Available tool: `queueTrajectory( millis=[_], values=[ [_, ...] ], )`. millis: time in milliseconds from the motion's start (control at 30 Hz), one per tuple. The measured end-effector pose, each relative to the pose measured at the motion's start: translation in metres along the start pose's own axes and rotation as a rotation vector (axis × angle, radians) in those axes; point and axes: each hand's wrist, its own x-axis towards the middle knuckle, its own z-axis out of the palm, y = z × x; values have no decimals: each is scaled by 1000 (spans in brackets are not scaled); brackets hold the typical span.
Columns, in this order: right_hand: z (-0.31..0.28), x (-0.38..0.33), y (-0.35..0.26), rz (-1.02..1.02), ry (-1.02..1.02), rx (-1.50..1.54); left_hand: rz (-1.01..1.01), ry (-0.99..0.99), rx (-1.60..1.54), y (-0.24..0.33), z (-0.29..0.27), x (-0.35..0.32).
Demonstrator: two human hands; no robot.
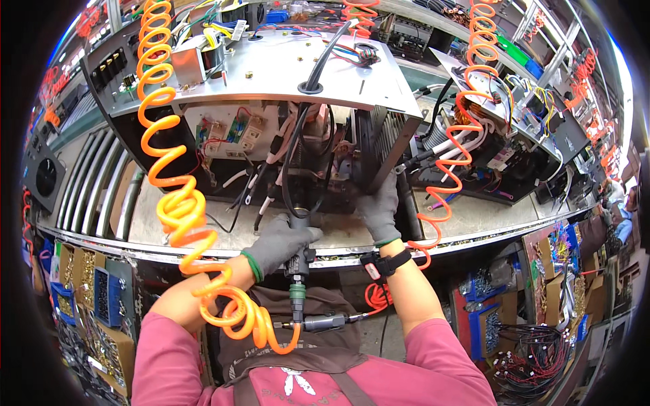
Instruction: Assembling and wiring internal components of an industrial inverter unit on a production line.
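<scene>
An open metal machine chassis (271,74) full of wires and circuit boards stands on the workbench in front of me. My left hand (281,240), in a grey glove, is wrapped around a black pneumatic screwdriver (298,271) that points up into the chassis's lower front. An orange coiled air hose (179,203) runs from the tool's base up to the left. My right hand (379,206), also gloved, presses against the finned black panel (379,145) at the chassis's right front corner.
A second open chassis (514,128) stands to the right with another orange coiled hose (467,101) hanging before it. Bins of screws and parts (88,284) sit under the bench at left, wire bundles (535,338) at lower right. Roller rails (88,183) lie left.
</scene>
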Motion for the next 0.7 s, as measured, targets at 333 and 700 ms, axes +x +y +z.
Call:
queueTrajectory(
  millis=[333, 700],
  values=[
    [-4, 2, -3, 13, -68, -9, -113, -228, 161, 48, -3, 4],
    [-6, 3, -3, 7, -85, -7, -91, -223, 124, 15, -1, 13]
  ],
)
